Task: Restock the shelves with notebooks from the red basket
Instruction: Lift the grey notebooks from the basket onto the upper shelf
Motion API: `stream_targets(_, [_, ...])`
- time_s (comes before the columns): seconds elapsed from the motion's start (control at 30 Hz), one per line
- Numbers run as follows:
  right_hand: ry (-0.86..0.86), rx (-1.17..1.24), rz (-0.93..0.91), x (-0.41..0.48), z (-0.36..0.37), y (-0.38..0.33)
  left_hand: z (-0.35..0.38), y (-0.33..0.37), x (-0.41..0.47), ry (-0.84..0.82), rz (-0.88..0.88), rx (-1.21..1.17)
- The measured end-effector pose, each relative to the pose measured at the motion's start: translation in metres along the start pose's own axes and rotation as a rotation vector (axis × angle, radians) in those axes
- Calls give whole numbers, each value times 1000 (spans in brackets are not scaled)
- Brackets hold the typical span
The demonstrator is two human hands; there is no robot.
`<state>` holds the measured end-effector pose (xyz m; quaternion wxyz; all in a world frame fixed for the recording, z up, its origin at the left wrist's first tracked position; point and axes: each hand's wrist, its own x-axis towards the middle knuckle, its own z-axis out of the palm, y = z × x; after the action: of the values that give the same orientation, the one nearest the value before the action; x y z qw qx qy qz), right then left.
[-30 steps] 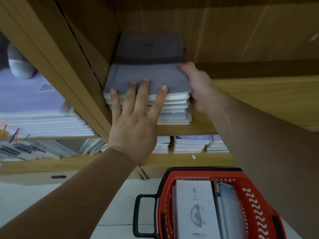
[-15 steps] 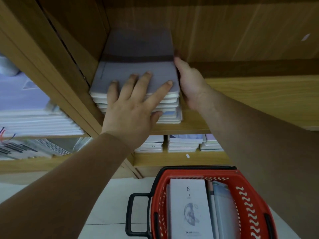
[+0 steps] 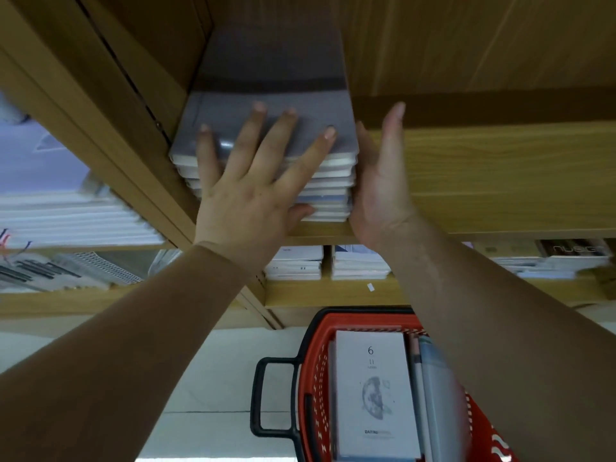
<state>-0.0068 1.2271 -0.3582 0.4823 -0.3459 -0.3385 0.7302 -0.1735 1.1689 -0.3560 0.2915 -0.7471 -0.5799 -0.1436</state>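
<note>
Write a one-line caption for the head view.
Left hand spread flat on the grey notebook stack on the wooden shelf, right hand open beside it, red basket holding more notebooks below.

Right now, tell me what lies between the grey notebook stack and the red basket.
In the head view, a lower shelf with two white notebook piles lies between the stack and the basket.
</note>
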Motion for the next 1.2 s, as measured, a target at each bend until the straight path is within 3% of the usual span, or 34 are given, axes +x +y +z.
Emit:
stream_targets(0.27, [-38, -82, 32, 2, -19, -26, -3, 25, 10, -28, -10, 11])
stream_targets(0.47, [-11, -279, 58, 4, 2, -13, -1, 13, 5, -10, -35, 26])
stream_targets(0.83, [22, -190, 73, 7, 16, -24, -10, 7, -10, -102, -92, 39])
stream_targets(1.2, [87, -300, -6, -14, -1, -18, -22, 32, -15, -154, -152, -66])
